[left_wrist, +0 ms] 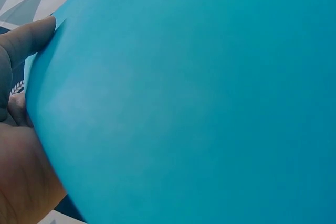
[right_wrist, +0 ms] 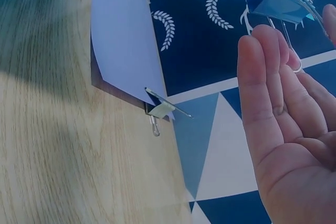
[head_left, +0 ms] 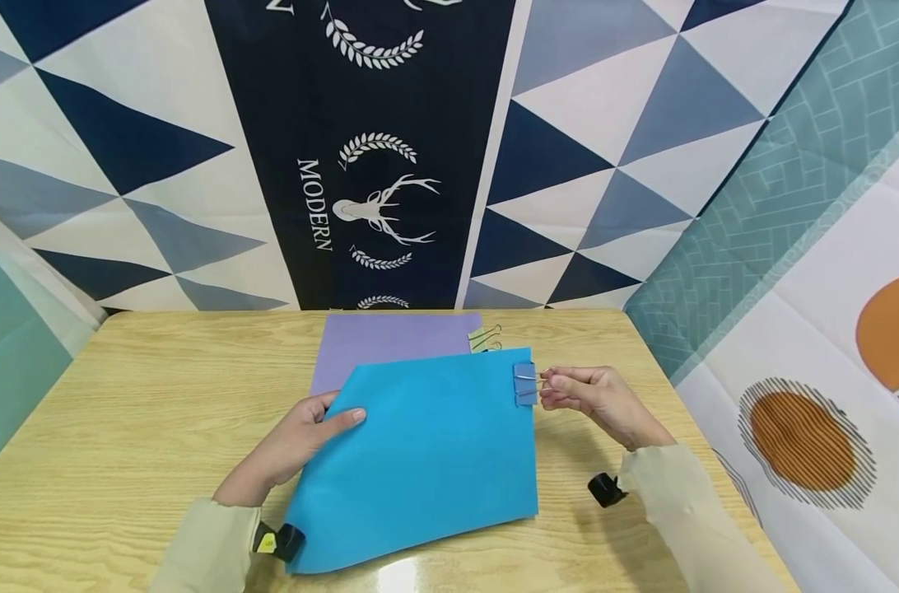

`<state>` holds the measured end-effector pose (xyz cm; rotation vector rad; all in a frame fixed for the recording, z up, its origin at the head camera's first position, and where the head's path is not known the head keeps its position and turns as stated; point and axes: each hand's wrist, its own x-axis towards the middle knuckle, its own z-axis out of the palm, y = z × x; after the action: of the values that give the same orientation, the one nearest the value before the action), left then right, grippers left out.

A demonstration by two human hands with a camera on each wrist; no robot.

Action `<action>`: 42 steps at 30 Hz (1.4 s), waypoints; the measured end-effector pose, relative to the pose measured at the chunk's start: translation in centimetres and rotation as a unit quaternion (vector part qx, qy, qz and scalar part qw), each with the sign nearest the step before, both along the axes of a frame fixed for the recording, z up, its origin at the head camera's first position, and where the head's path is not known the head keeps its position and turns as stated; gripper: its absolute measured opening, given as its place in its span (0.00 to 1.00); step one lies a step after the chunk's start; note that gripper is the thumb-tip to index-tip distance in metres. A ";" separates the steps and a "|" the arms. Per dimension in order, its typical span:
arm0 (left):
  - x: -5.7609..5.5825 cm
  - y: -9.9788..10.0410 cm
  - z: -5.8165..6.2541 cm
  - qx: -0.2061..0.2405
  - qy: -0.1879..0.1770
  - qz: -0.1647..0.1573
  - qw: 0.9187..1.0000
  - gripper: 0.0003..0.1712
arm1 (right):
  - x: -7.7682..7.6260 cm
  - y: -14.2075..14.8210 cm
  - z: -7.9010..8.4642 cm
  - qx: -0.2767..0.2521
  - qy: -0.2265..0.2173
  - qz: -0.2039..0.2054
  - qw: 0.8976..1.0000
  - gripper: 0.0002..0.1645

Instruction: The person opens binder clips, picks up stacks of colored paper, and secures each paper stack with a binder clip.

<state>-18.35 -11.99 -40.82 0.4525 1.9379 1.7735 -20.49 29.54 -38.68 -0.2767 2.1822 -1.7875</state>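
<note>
A bright blue sheet of paper or card (head_left: 427, 453) is held up above the table, bending down at its lower left. My left hand (head_left: 297, 445) grips its left edge, thumb on the front face and the other fingers behind. A blue binder clip (head_left: 525, 385) sits on the sheet's upper right edge. My right hand (head_left: 605, 401) pinches the clip's wire handles between thumb and fingertips. In the right wrist view, part of the clip (right_wrist: 281, 3) and the handles show above the fingers. Whether the blue is one sheet or several, I cannot tell.
Behind the blue sheet, a purple sheet (head_left: 398, 336) lies near the table's back edge, partly covered from view. A pale yellow-green binder clip (right_wrist: 161, 110) is on its right corner. The wooden table (head_left: 160, 403) meets a patterned cloth backdrop (head_left: 375, 280).
</note>
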 end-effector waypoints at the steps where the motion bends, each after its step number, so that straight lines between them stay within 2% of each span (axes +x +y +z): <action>1: 0.0 0.0 0.0 -0.002 -0.001 0.001 1.000 0.36 | 0.0 0.0 0.0 0.000 -0.003 0.000 1.000 0.28; 7: 0.1 -0.1 0.0 -0.001 0.003 -0.003 1.000 0.35 | 0.0 -0.3 0.0 -0.009 -0.021 -0.004 1.000 0.27; 14: 0.0 -0.1 0.0 -0.003 0.005 -0.006 1.000 0.35 | 0.1 -0.7 -0.2 -0.053 -0.024 0.026 0.998 0.30; 17: 0.0 0.0 0.0 -0.001 0.000 -0.006 1.000 0.35 | 0.1 -0.8 -0.4 -0.075 -0.035 0.034 0.996 0.27; 22: 0.1 0.0 0.0 -0.001 -0.002 -0.004 1.000 0.36 | 0.1 -0.9 -0.8 -0.142 -0.062 0.064 0.986 0.17; 26: 0.3 -0.1 0.2 0.002 -0.002 0.000 1.000 0.37 | 0.2 -1.1 -0.9 -0.183 -0.064 0.096 0.976 0.17; 29: 0.3 -0.1 0.2 0.002 -0.009 0.004 1.000 0.36 | 0.2 -1.3 -0.9 -0.195 -0.064 0.101 0.974 0.18; 32: 0.2 -0.2 0.2 -0.011 -0.019 0.021 1.000 0.35 | 0.2 -1.4 -0.8 -0.198 -0.068 0.094 0.973 0.18; 36: 0.1 -0.5 0.3 -0.041 -0.037 0.063 0.996 0.33 | 0.1 -1.5 -0.8 -0.203 -0.073 0.082 0.973 0.18; 42: 0.1 -1.2 0.4 -0.057 -0.055 0.103 0.991 0.32 | 0.1 -1.6 -0.8 -0.202 -0.075 0.066 0.974 0.17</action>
<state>-18.23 -13.21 -40.43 0.1147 2.0555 1.7591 -20.37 27.97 -39.51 -0.3535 1.6454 -2.0873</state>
